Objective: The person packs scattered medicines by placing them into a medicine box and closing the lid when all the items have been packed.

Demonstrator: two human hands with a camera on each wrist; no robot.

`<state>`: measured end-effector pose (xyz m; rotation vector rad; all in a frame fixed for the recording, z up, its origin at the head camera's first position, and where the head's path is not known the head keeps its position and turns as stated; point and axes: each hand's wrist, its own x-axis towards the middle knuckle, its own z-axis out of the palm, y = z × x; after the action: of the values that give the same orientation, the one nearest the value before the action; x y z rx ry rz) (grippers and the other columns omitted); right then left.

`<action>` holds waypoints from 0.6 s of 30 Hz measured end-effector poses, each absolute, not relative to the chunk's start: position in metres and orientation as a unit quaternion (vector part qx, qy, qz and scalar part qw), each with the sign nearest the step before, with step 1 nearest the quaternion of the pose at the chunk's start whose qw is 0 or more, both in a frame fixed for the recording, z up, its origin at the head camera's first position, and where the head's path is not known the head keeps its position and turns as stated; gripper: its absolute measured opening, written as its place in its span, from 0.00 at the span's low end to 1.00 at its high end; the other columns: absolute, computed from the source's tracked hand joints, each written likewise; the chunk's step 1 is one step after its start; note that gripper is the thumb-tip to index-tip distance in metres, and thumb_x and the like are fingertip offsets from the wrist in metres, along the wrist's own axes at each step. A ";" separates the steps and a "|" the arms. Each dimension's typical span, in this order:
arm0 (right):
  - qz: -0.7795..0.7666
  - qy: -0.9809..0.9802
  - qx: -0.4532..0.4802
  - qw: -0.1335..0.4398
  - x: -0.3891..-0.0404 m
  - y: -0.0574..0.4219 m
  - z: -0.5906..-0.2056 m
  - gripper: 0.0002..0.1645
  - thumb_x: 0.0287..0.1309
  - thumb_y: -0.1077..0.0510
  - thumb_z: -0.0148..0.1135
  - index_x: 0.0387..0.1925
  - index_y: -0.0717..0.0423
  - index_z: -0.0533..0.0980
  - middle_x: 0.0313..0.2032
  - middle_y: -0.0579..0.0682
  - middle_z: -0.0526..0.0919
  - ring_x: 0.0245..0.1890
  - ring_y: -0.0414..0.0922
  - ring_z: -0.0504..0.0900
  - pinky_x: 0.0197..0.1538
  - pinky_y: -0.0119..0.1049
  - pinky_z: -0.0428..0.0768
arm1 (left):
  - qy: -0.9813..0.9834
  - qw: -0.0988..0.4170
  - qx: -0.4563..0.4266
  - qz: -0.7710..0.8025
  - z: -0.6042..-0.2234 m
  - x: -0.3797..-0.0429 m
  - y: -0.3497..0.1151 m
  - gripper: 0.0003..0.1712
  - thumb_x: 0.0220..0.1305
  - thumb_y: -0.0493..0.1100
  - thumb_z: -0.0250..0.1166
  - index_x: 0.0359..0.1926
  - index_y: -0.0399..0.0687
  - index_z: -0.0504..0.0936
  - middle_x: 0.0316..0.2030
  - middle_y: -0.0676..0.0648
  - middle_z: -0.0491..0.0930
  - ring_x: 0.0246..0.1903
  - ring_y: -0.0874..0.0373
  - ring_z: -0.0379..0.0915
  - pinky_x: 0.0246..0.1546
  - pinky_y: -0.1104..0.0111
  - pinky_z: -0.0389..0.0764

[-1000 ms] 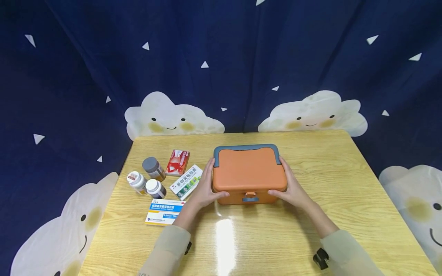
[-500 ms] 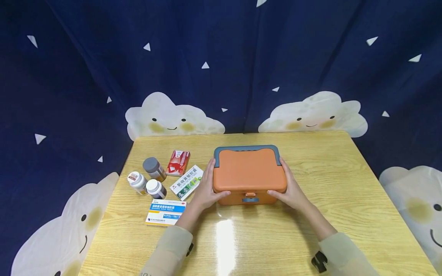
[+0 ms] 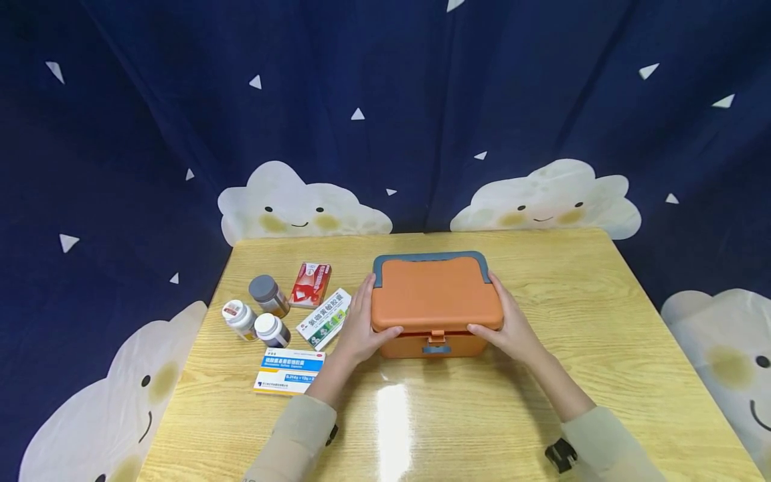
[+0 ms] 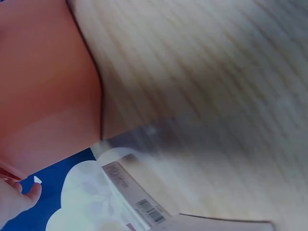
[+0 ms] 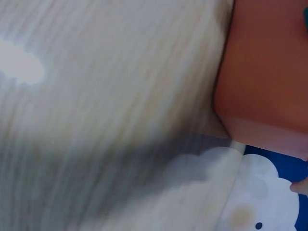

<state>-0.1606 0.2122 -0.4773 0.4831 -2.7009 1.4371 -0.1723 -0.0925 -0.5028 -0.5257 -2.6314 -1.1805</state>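
An orange plastic carry case [image 3: 406, 346] with a blue-grey handle [image 3: 429, 256] and a front latch [image 3: 436, 337] stands on the table. Its lid [image 3: 436, 294] sits slightly raised at the front, with a thin dark gap beneath the edge. My left hand [image 3: 359, 328] grips the lid's left side, thumb at the front corner. On the opposite side my right hand [image 3: 508, 328] holds the lid likewise. Both wrist views show the case body [image 4: 48, 86] close up; only a few left fingertips [image 4: 17, 199] and a bit of the right hand [image 5: 301, 186] appear there.
Left of the case lie a red medicine box [image 3: 310, 284], a green-and-white one [image 3: 325, 319] and a blue-and-white one [image 3: 289, 371]. Beside them stand a grey-capped bottle [image 3: 269, 294] and two white-capped bottles [image 3: 239, 318]. A dark blue curtain [image 3: 421, 120] hangs behind the table.
The front of the case's lid has risen slightly, opening a narrow gap above the body. Both hands keep their hold on its sides; the medicine boxes and bottles have not moved.
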 end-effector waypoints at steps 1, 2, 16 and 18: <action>0.459 -0.875 0.154 0.023 -0.163 0.213 -0.478 0.60 0.45 0.53 0.68 0.71 0.42 0.39 0.66 0.61 0.52 0.62 0.60 0.58 0.53 0.66 0.60 | -0.893 0.108 -0.175 -0.401 -0.501 -0.172 -0.092 0.64 0.41 0.84 0.44 0.71 0.52 0.41 0.70 0.48 0.45 0.67 0.50 0.43 0.60 0.45 0.53; 0.455 -0.877 0.153 0.024 -0.164 0.214 -0.477 0.60 0.45 0.51 0.68 0.71 0.41 0.40 0.67 0.60 0.52 0.62 0.60 0.57 0.54 0.66 0.59 | -0.893 0.110 -0.172 -0.401 -0.499 -0.172 -0.092 0.64 0.41 0.84 0.44 0.71 0.51 0.42 0.70 0.47 0.46 0.67 0.50 0.44 0.60 0.44 0.53; 0.402 -0.905 0.137 0.005 -0.176 0.214 -0.440 0.52 0.51 0.43 0.63 0.70 0.47 0.46 0.67 0.60 0.52 0.65 0.61 0.53 0.57 0.65 0.55 | -0.862 0.121 -0.140 -0.472 -0.474 -0.178 -0.083 0.63 0.44 0.82 0.45 0.70 0.44 0.47 0.69 0.44 0.49 0.66 0.48 0.46 0.60 0.45 0.54; 0.397 -0.908 0.134 -0.006 -0.178 0.214 -0.434 0.51 0.52 0.42 0.61 0.70 0.49 0.47 0.67 0.61 0.52 0.65 0.62 0.53 0.58 0.65 0.55 | -0.854 0.117 -0.134 -0.489 -0.470 -0.179 -0.081 0.62 0.44 0.82 0.45 0.70 0.44 0.47 0.69 0.43 0.49 0.66 0.47 0.45 0.60 0.44 0.54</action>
<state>-0.1776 0.2139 -0.4338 0.4211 -2.8643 1.2512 -0.1793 -0.0809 -0.4701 -0.3923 -2.4998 -1.4300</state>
